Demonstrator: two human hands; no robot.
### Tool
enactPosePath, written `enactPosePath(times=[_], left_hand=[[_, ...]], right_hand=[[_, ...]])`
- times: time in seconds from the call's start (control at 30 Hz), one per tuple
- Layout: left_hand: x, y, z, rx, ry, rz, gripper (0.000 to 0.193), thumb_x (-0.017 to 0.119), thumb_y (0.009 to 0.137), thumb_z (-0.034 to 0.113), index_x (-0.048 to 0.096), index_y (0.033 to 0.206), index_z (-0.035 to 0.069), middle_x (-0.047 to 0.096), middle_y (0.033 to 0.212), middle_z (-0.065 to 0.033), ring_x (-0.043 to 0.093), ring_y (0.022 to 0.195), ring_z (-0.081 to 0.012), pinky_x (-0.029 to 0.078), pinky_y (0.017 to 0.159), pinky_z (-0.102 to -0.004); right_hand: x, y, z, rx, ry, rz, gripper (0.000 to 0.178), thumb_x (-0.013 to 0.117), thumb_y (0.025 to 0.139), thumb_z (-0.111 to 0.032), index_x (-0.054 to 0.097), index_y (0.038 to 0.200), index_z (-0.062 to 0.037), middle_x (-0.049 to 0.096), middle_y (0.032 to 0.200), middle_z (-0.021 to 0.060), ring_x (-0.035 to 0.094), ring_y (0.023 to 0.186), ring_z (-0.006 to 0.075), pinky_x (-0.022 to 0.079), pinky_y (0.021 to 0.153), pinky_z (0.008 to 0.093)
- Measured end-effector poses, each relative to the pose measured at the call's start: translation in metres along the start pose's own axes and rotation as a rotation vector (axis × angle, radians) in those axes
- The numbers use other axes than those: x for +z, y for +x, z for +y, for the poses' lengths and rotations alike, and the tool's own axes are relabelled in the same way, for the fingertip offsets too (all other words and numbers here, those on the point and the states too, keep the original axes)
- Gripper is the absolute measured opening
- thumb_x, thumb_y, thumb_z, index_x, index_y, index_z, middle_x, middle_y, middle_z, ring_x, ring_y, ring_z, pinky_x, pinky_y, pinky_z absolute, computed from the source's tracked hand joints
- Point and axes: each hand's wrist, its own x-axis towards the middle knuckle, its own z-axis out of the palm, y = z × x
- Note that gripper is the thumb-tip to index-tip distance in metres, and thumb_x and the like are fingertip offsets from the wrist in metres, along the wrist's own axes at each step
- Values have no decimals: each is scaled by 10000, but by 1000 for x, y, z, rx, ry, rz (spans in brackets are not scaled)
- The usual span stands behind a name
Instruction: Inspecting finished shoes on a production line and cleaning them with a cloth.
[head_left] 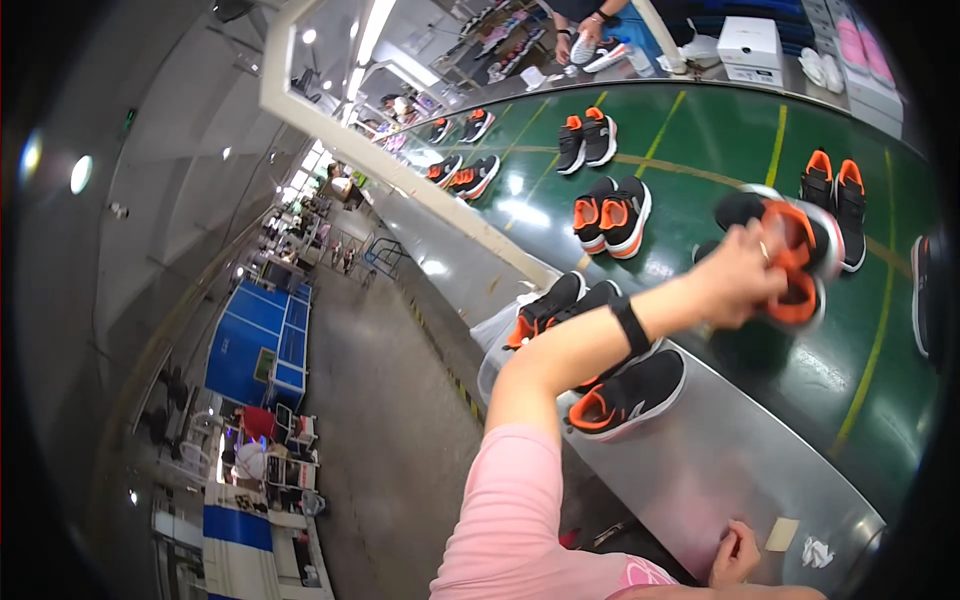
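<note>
Shoe pair [793,240], black and orange, right of frame. Right hand [735,555], lower edge: curled, contents not discernible. Left hand [738,280]: grasping the pair over green belt [705,130]. Step: apparently transfer; next calls for steady, level placement.

Between twelve and three o'clock, the glossy green surface [715,125] bears five pairs of black, orange-lined sports shoes [628,217], plus part-hidden ones; one similar pair [797,305] is held. At four lie one square beige card [783,534] and one crumpled white paper [817,552].
</note>
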Motion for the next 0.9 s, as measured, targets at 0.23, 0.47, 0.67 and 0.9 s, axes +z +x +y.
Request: enactPosePath(times=[0.23,0.47,0.67,0.9], left_hand=[[-26,-103,176,452,-66,-272,139,674,712,261,661,828,187,556,1252,-66,540,1054,-211,406,1014,-503],[-32,-167,238,125,-116,-248,157,681,755,168,713,905,138,476,1355,-24,466,1220,-316,354,1100,-470],[2,-207,287,-926,-640,239,630,725,852,218,427,1396,107,502,1316,-139,487,1158,-316,468,942,-417],[33,-207,297,-1280,-1015,125,832,756,832,222,297,1519,128,567,1177,-157,612,897,-216,518,826,-343]], right_hand=[[-21,-30,64,330,532,196,271,477,1028,-129,518,1280,-40,564,1140,16,529,890,74,404,728,181],[-14,26,-43,118,223,37,409,516,992,-163,469,1375,-27,487,1269,48,464,999,132,409,868,274],[4,46,-32,205,90,39,524,658,955,-177,452,1412,-26,512,1261,57,478,947,133,428,863,276],[5,48,-24,275,478,9,563,599,935,-65,409,1464,-38,567,1269,93,616,1074,164,496,934,295]])
